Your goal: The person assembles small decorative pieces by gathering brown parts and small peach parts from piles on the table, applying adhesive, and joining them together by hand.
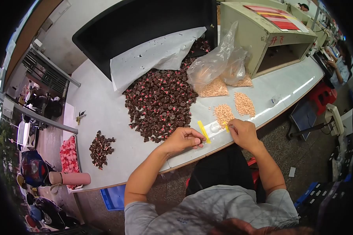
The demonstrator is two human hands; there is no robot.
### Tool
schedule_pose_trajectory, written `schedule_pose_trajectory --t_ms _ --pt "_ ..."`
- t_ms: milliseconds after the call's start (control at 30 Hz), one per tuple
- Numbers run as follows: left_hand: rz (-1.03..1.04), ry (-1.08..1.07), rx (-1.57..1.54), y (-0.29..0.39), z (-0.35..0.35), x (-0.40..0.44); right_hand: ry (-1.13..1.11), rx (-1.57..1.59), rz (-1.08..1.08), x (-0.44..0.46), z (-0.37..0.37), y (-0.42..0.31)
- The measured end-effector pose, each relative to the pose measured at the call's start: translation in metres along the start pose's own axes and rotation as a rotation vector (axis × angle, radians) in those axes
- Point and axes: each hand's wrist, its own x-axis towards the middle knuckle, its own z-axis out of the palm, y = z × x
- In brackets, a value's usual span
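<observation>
My left hand [183, 140] is at the table's front edge with its fingers curled together, beside a yellow strip [204, 132]; whatever it pinches is too small to name. My right hand [242, 133] is closed at the fingertips, next to a second yellow strip [227, 128] and the near end of a pile of small beige pieces [224, 114]. Between the hands lies a clear, shiny patch [214, 127] on the table. Another beige pile [244, 104] is behind my right hand. A large heap of dark pieces with pink spots [161, 102] spreads beyond my left hand.
Behind the heap are a tipped black bin [145, 29], white sheet [153, 55] and plastic bags of beige pieces [213, 87]. A metal box [266, 37] stands back right. At left are a small dark pile [101, 149], pink pieces [69, 154] and a pink bottle [76, 178].
</observation>
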Motion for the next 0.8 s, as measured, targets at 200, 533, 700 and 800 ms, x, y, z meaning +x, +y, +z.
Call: schedule_pose_trajectory --t_ms 200,533,700,800 --pt "0.001 -0.003 -0.001 -0.002 0.000 0.001 -0.009 -0.026 -0.029 0.002 0.003 0.002" --pt "0.022 -0.041 0.017 -0.011 0.005 0.004 0.031 0.298 0.039 -0.007 0.004 -0.023" --pt "0.003 -0.033 0.019 -0.012 0.014 0.005 -0.102 0.673 0.162 -0.014 0.024 -0.053" --pt "0.045 -0.081 0.005 -0.015 0.012 0.005 -0.158 0.783 0.211 -0.013 0.034 -0.062"
